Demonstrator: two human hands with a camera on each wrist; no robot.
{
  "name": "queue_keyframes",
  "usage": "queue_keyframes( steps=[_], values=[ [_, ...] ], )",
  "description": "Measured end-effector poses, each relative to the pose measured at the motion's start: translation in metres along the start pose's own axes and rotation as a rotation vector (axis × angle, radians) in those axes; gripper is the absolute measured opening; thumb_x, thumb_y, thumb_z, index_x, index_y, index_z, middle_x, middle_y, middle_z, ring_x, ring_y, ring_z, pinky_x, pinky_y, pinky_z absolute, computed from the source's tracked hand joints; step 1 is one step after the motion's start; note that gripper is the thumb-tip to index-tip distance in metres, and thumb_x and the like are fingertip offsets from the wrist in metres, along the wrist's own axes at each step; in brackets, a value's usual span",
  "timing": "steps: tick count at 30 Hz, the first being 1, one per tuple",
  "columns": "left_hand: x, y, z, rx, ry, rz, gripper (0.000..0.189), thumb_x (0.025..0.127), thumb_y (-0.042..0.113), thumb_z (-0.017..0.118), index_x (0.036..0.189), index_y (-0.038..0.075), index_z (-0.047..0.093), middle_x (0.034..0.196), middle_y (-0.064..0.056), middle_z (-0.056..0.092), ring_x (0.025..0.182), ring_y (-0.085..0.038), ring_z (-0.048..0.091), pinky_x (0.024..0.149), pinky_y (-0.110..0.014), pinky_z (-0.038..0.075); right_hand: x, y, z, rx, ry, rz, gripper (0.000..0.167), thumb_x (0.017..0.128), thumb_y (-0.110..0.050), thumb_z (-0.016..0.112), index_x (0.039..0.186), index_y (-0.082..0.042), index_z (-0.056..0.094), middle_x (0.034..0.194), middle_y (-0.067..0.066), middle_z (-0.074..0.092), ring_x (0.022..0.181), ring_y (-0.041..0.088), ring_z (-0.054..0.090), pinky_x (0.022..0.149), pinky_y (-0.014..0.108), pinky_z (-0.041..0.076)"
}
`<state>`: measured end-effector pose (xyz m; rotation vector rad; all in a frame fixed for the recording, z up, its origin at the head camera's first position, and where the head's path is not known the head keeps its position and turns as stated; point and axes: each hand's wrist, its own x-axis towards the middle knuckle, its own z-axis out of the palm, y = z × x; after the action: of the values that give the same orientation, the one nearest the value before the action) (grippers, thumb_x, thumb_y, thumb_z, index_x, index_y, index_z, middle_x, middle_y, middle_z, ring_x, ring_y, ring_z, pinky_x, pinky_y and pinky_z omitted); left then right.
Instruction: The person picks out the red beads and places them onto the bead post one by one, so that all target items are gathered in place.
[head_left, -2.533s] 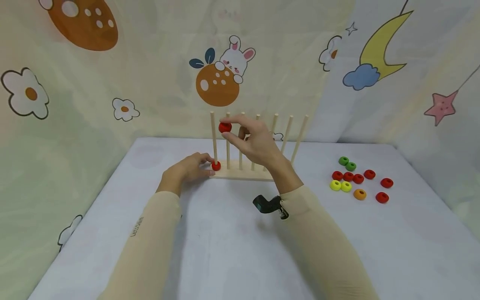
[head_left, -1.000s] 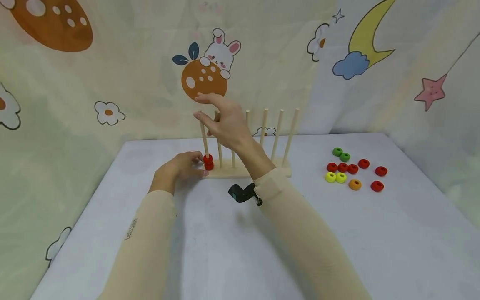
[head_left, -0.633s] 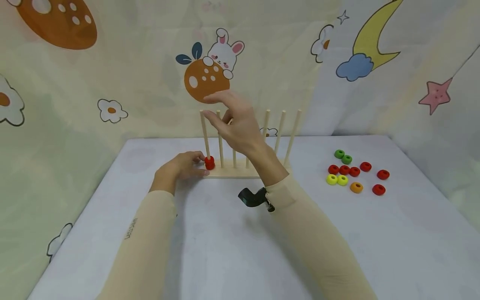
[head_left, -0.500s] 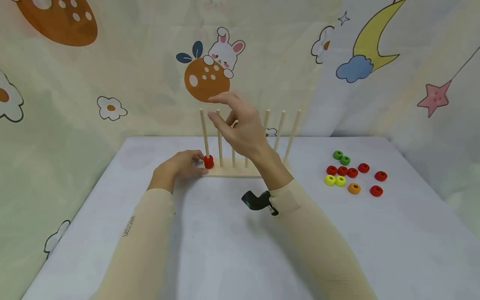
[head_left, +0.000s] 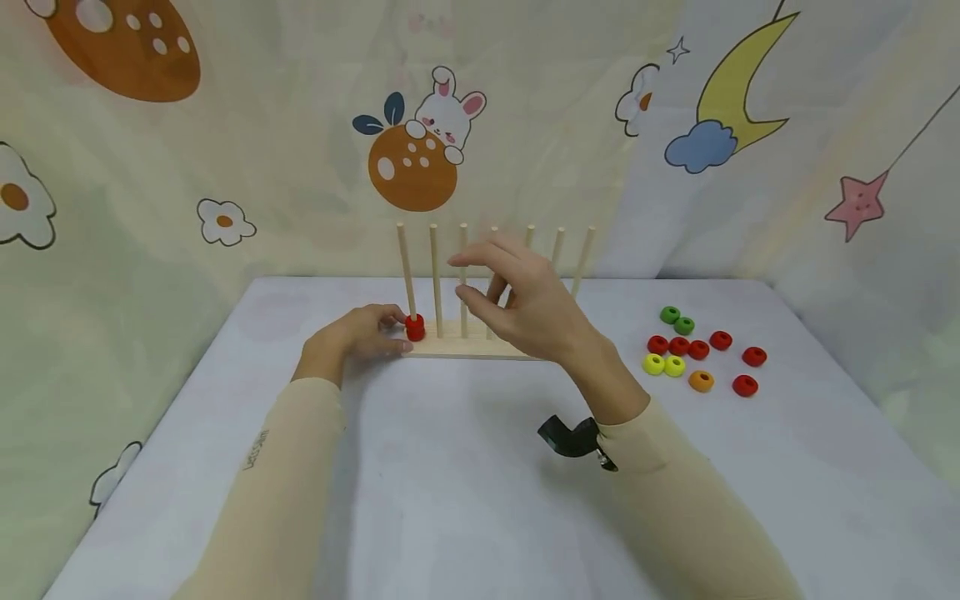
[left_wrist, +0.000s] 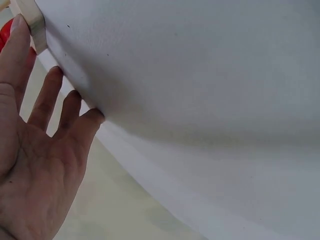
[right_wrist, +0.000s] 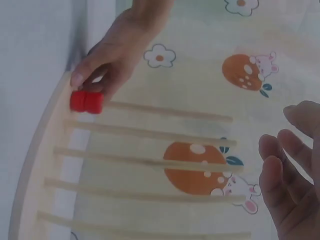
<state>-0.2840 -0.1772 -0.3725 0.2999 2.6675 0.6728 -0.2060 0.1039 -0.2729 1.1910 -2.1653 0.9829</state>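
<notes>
A pale wooden peg rack [head_left: 480,350] with several upright rods stands at the back of the table. Two red beads [head_left: 415,327] are stacked at the foot of its leftmost rod, and the right wrist view shows that red pair [right_wrist: 86,102] against the base. My left hand [head_left: 352,337] grips the left end of the base, thumb at the front edge. In the left wrist view the left hand [left_wrist: 45,150] has its other fingers spread near the table. My right hand [head_left: 525,296] is raised in front of the middle rods, thumb and forefinger apart, with nothing between them.
On the right of the table lie loose beads: two green beads [head_left: 677,320], two yellow beads [head_left: 663,365], an orange bead [head_left: 701,381] and several red beads [head_left: 698,350]. A printed cloth [head_left: 315,150] hangs behind the table.
A red bead held in my right hand has gone onto the leftmost rod, atop the first. My right hand has let go and moved right and lower. The left hand stays at the rack's end.
</notes>
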Motion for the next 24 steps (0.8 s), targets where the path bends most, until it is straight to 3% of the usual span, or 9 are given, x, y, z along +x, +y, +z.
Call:
queue_keyframes(
  steps=[12,17,24],
  values=[
    [-0.001,-0.002,0.016,-0.04,-0.006,-0.007,0.047,0.095,0.036,0.073,0.137,0.023,0.057,0.152,-0.016,0.049,0.143,-0.04,0.04,0.116,-0.065,0.032,-0.067,0.023,-0.049,-0.129,-0.123,0.058,0.038,0.088,-0.001,0.078,0.124,-0.011,0.069,0.117,0.001,0.067,0.067,0.003,0.058,0.055,0.021,0.053],
    [-0.003,-0.001,0.014,-0.026,0.004,0.003,0.049,0.094,0.037,0.074,0.138,0.022,0.057,0.151,-0.016,0.05,0.142,-0.039,0.041,0.116,-0.064,0.033,-0.084,0.034,-0.072,-0.162,-0.078,0.06,0.041,0.084,0.007,0.077,0.12,-0.012,0.07,0.112,0.001,0.069,0.066,0.003,0.057,0.053,0.018,0.051],
    [-0.005,0.001,0.0,-0.008,-0.006,-0.025,0.05,0.094,0.036,0.073,0.14,0.025,0.057,0.15,-0.012,0.051,0.143,-0.036,0.041,0.115,-0.064,0.034,-0.107,0.041,-0.088,-0.14,-0.022,0.098,0.043,0.08,0.01,0.079,0.116,-0.012,0.071,0.108,-0.004,0.07,0.066,0.001,0.059,0.054,0.015,0.048]
  ],
)
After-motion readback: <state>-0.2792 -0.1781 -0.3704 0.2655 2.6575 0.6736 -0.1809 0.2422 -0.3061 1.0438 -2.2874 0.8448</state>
